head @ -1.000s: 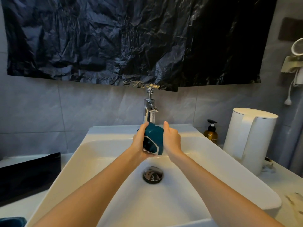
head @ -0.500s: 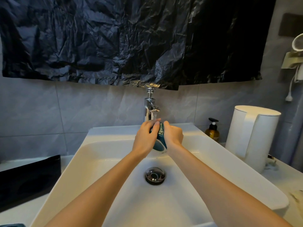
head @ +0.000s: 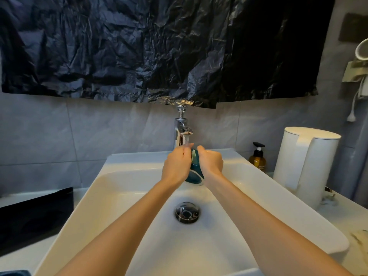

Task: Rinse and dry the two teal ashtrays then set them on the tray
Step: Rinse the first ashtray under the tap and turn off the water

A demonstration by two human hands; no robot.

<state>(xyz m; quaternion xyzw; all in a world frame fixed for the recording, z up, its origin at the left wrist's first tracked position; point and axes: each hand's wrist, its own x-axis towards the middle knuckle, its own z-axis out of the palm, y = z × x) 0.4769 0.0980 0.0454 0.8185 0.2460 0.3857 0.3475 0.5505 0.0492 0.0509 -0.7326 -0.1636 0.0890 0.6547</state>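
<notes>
A teal ashtray (head: 194, 175) stands on edge between my two hands, under the chrome tap (head: 181, 128), over the white sink (head: 127, 188). My left hand (head: 176, 164) presses its left face and my right hand (head: 210, 162) grips its right side. Water runs from the spout onto my fingertips and the ashtray's top edge. Most of the ashtray is hidden by my palms. A teal sliver (head: 15, 273), perhaps the second ashtray, shows at the bottom left corner. The black tray (head: 33, 218) lies on the counter left of the sink.
The drain (head: 187, 212) sits in the middle of the basin. An amber pump bottle (head: 257, 159) and a tall white bin (head: 304, 166) stand to the right of the sink. Black plastic sheeting (head: 159, 46) hangs on the wall above the tap.
The ashtray has been turned from facing me to standing edge-on between my palms, and my hands have closed in around it and risen closer to the spout.
</notes>
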